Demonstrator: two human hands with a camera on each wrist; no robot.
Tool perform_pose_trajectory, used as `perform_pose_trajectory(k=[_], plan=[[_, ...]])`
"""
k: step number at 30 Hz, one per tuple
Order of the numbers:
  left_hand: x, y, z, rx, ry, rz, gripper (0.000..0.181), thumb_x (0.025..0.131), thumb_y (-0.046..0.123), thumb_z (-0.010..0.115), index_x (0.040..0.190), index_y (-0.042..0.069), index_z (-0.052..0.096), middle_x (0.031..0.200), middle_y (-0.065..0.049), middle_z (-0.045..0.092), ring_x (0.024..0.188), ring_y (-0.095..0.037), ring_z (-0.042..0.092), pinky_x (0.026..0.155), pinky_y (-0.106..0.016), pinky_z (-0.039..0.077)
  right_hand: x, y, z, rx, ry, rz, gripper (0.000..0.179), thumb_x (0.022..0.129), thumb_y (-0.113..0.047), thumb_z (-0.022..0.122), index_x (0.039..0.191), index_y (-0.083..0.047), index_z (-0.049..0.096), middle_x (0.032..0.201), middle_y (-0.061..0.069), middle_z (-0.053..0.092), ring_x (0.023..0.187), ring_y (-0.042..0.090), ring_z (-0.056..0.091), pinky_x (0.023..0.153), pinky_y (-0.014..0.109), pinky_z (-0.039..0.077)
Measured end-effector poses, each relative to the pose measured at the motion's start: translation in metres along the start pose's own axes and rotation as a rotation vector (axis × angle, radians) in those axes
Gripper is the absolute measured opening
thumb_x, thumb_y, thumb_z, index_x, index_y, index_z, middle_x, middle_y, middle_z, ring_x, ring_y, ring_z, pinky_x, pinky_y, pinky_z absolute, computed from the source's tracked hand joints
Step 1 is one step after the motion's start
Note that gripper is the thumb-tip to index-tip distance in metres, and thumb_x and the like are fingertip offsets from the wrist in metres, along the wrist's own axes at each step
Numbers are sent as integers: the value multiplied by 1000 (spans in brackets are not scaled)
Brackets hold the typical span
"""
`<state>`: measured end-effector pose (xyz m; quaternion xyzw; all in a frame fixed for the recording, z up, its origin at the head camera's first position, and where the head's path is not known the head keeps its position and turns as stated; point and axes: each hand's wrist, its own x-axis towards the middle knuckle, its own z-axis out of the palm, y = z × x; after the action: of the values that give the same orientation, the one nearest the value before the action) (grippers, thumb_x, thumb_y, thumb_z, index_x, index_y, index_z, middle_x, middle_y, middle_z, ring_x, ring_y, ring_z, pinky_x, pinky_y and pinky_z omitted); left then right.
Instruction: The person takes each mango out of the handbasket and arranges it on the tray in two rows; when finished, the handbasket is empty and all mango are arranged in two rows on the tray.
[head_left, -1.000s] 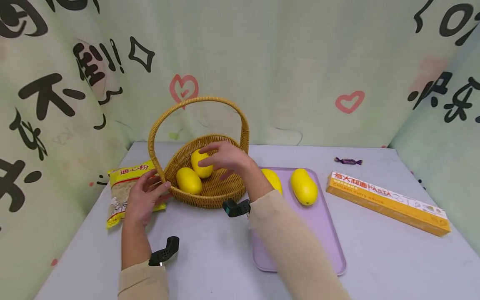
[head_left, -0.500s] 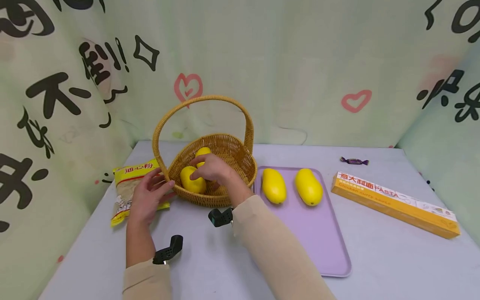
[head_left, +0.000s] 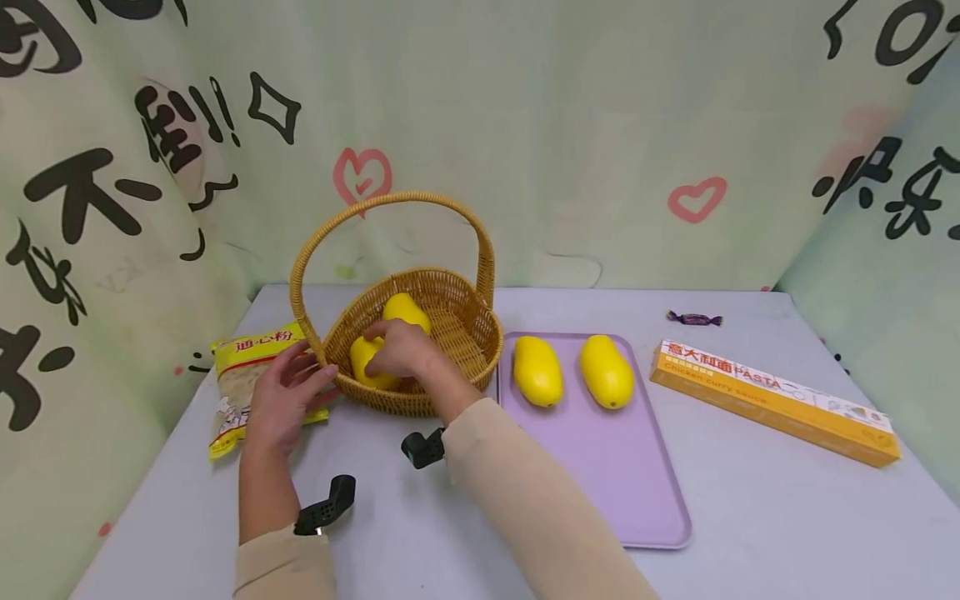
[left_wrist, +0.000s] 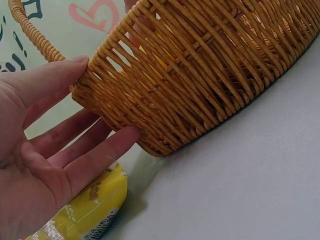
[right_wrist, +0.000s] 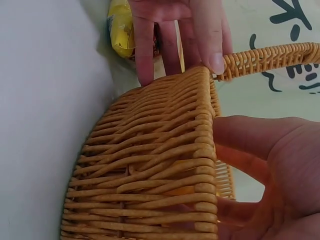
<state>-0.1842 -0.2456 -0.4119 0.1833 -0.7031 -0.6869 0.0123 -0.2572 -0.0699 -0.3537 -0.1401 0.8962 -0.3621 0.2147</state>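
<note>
A wicker basket (head_left: 386, 402) with a tall arched handle stands at the table's back left, holding two smooth yellow oblong fruits. My left hand (head_left: 283, 404) holds the basket's left end; in the left wrist view its thumb lies on the rim and its fingers (left_wrist: 107, 152) touch the outer wall. Inside the basket my right hand (head_left: 411, 352) grips the nearer yellow fruit (head_left: 363, 360), whose right part it hides. Just behind lies the other yellow fruit (head_left: 406, 310). The right wrist view shows the right thumb (right_wrist: 250, 132) inside the rim, with the fruit mostly hidden by the wicker.
Right of the basket lies a lilac tray (head_left: 622, 475) bearing two longer yellow fruits (head_left: 537, 371). A pasta box (head_left: 772, 404) and a wrapped candy (head_left: 694, 318) lie farther right. Behind my left hand is a yellow pasta bag (head_left: 232, 400). A printed curtain (head_left: 585, 150) hangs behind the table.
My right hand has moved left and down in the basket, from above the rear fruit onto the nearer one. The left hand has stayed at the basket's end.
</note>
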Motion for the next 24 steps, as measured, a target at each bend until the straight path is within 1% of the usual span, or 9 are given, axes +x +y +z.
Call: perform_pose_trajectory(k=[1,3,7,9,11,13,18,20,24], plan=[[0,0,-1,1,2,0,79,98,22,73,164,29,30,162,-8,39,143,-26,47,98,-31,59,0,-1,0,5,2,-1,54,89,-10,77,141,-19,65,143,12,60,79,20,56,68,32,60],[0,0,-1,0,1,-5,80,97,23,73,164,29,30,162,-8,39,142,-26,47,98,-31,59,0,-1,1,6,9,-1,53,89,-10,77,140,-18,65,143,12,61,84,20,56,68,30,58],[0,0,-2,-3,-4,-8,80,96,24,74,164,30,30,162,-7,38,141,-24,48,98,-30,59,-1,-1,-3,34,17,-2,52,91,-10,76,141,-19,65,145,11,60,85,19,55,66,26,52],[1,0,-3,-5,-4,-1,81,96,24,75,163,29,31,161,-7,39,140,-24,49,97,-30,60,-2,-2,-8,80,11,5,53,92,-10,75,143,-20,64,147,11,57,84,19,55,68,27,55],[1,1,-3,-9,-6,5,80,96,24,75,163,29,31,161,-7,39,139,-23,49,96,-30,60,-4,-2,-14,131,0,9,53,94,-10,73,144,-21,62,149,12,54,82,19,57,70,32,61],[1,2,-3,-10,-8,8,80,97,22,74,164,29,31,162,-8,39,138,-23,49,96,-30,60,-7,-2,-21,189,-17,7,53,94,-10,72,145,-22,62,153,12,50,84,20,58,75,39,65],[0,3,-2,-7,-1,7,78,99,18,71,164,28,30,162,-8,38,138,-24,49,94,-28,61,-16,1,-33,292,-42,-27,53,95,-9,70,146,-21,61,158,12,45,91,21,62,85,46,65],[-1,3,-1,-5,-2,10,78,98,18,72,164,28,31,161,-9,38,137,-24,50,94,-27,61,-19,2,-37,309,-39,-37,52,96,-10,70,146,-21,60,156,12,46,93,21,63,86,46,65],[-1,3,-1,-1,-3,6,79,97,21,74,163,28,31,161,-9,38,136,-22,50,96,-29,60,-24,5,-45,336,-36,-61,53,96,-11,70,146,-21,60,153,10,48,97,22,64,81,41,66]])
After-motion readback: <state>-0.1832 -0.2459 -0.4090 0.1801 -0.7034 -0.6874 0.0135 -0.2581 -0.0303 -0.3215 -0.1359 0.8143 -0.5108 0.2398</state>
